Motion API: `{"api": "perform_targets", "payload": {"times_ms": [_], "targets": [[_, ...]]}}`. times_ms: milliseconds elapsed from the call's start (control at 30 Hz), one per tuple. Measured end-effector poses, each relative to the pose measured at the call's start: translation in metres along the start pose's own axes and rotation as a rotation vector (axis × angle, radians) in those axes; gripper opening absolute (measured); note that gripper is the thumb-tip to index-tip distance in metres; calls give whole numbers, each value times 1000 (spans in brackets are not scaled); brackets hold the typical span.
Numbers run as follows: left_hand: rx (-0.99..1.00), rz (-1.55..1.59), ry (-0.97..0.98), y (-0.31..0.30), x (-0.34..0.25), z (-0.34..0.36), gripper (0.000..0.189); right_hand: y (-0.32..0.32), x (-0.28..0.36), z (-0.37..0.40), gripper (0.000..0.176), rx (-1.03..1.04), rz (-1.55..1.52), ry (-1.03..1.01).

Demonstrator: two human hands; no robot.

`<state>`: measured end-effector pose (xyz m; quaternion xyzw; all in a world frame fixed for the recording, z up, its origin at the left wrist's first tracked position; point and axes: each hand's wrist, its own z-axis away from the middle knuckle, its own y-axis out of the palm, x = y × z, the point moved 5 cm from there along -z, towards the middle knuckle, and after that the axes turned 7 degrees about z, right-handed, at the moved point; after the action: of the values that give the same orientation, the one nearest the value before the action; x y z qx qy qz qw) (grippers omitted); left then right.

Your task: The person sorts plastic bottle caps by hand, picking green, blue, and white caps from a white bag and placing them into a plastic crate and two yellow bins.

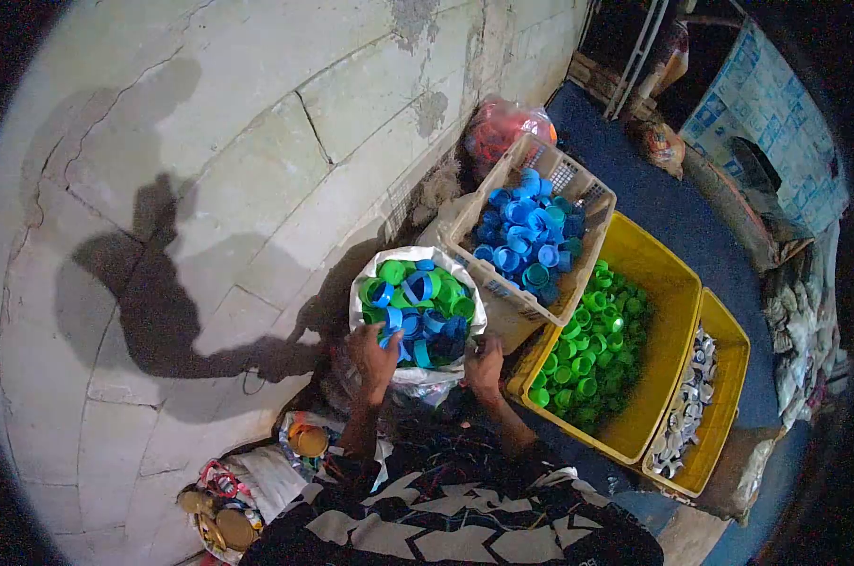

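Note:
A white sack [477,311] with a rolled-down rim stands in front of me, full of mixed green and blue plastic bottle caps [425,300]. My left hand [373,354] is at its near left rim, fingers closed around a blue bottle cap [390,321] at the edge of the pile; the grip is partly hidden. At the near right rim, my right hand [485,363] has its fingers curled against the sack's edge.
A pale crate [586,179] of blue caps stands right of the sack. Beyond it are a yellow bin [677,283] of green caps and a smaller yellow bin [734,354] of white caps. A cracked wall [210,189] runs along the left. Bags with round lids [235,528] lie lower left.

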<state>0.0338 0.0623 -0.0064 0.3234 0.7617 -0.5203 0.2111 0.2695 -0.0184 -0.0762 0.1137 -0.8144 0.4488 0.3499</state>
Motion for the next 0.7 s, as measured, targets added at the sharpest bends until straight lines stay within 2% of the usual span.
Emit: {"api": "perform_targets", "payload": {"times_ms": [67, 100, 200, 300, 367, 400, 500, 600, 700], "targets": [[0, -6, 35, 2, -6, -3, 34, -2, 10, -1, 23, 39, 57, 88], [59, 23, -23, 7, -5, -4, 31, -2, 10, -3, 24, 59, 85, 133], [168, 59, -137, 17, 5, 1, 25, 5, -1, -2, 30, 83, 15, 59], [129, 48, -113, 21, 13, 3, 21, 10, 0, -6, 35, 225, 99, 82], [111, 86, -128, 5, -5, 0, 18, 1, 17, -12, 37, 285, 173, 90], [36, 62, -68, 16, 15, 4, 17, -1, 25, -15, 38, 313, 209, 92], [154, 98, -120, -6, -17, -9, 18, 7, 28, -11, 36, 287, 258, 59], [10, 132, 32, -2, -16, -9, 15, 27, 15, -8, 32, 312, 300, 25], [35, 224, -6, -9, -38, -17, 13, 28, 15, -14, 26, 322, 265, -1]]}}
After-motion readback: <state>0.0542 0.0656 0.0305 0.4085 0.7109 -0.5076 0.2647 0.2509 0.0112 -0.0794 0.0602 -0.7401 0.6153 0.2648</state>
